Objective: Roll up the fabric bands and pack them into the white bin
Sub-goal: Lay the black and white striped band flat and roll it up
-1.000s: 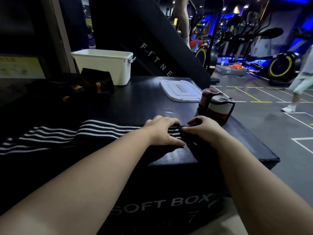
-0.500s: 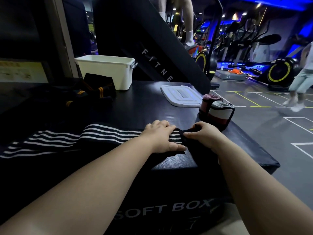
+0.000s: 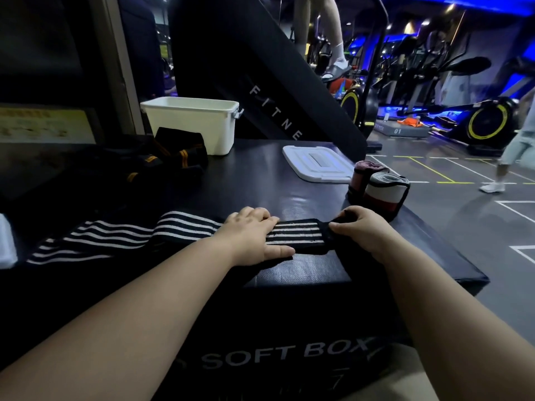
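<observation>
The right hand [image 3: 365,230] has its fingers curled around the plain black end of the striped band [image 3: 295,234], pinching it against the top of the black box [image 3: 260,183] near the front edge. Just to the left of it, the left hand [image 3: 254,236] lies flat on the same band, fingers straight and pressing down, thumb stretched along the band's near edge. A short stretch of black cloth with white stripes shows between the two hands. The rest of the band runs out to the left across the box top, with a fold partway along. Behind the right hand, near the box's right edge, stand two rolled bands touching each other: a white and red roll [image 3: 386,193] in front and a pinkish roll [image 3: 362,174] behind it. Just beyond them a white lid [image 3: 315,163] lies flat on the box. At the far left corner of the box top sits the white bin [image 3: 197,123], open at the top; what it holds cannot be seen. A loose pile of black bands with orange stripes [image 3: 173,153] lies against its front. The front face of the box reads "SOFT BOX".
</observation>
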Tool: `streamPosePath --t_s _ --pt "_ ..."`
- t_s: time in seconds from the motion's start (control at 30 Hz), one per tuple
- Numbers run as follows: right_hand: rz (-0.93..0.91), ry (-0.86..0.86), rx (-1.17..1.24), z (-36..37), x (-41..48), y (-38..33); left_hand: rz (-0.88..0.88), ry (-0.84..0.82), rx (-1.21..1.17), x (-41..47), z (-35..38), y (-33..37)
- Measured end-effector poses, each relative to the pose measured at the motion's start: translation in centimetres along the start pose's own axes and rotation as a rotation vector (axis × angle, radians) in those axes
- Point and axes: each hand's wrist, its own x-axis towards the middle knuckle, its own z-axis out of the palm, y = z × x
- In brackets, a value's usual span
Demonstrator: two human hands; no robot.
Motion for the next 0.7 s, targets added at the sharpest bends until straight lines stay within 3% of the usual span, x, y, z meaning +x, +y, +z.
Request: streamPosePath --t_s 0.17,0.43,0.57,0.63,0.7 --pt "-0.014 0.063 -0.002 -1.5 -0.2 0.7 -0.01 -0.021 0.044 -0.8 -0.2 -1.0" --pt "-0.017 0.177 -0.432 -1.6 -0.1 -0.7 -0.007 -0.002 0.006 -1.2 0.2 -1.3" --pt "-0.312 0.285 -0.711 0.2 -1.8 -4.1 -0.007 0.013 -0.012 -1.3 0.2 -1.3" --pt "-0.489 0.213 -0.626 2.2 -2.4 -5.2 -0.005 0.019 -0.023 -1.3 0.2 -1.3" --pt "-0.515 0.094 -0.529 4.4 -2.6 -5.5 -0.008 0.031 -0.023 -1.4 0.2 -1.3"
